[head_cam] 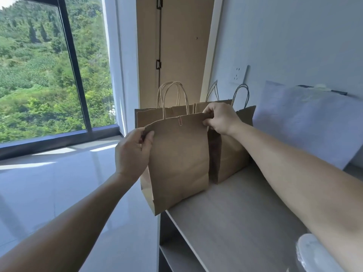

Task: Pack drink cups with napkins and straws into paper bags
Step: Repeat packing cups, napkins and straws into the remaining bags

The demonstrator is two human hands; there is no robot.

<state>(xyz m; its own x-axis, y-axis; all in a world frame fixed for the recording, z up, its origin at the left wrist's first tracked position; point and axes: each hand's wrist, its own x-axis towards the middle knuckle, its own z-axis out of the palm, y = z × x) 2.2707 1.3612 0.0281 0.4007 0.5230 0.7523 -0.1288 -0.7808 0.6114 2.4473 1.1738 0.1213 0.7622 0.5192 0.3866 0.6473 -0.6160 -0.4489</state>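
Note:
A brown paper bag (pixel 179 161) stands at the left end of the grey tabletop (pixel 241 216), its base overhanging the edge a little. Its folded top is fastened by a small pink paper clip (pixel 180 121). My left hand (pixel 132 152) pinches the bag's top left corner. At the top right corner, my right hand (pixel 221 117) pinches the folded rim. Behind it stand two more brown paper bags with twisted handles, one (pixel 149 115) at the back left and one (pixel 229 154) to the right. What the bags hold is hidden.
A clear plastic cup lid (pixel 314 252) shows at the bottom right under my right forearm. A white sheet (pixel 306 122) leans on the wall. Shelves (pixel 176 254) sit below the tabletop's left edge, beside a glossy floor and a big window.

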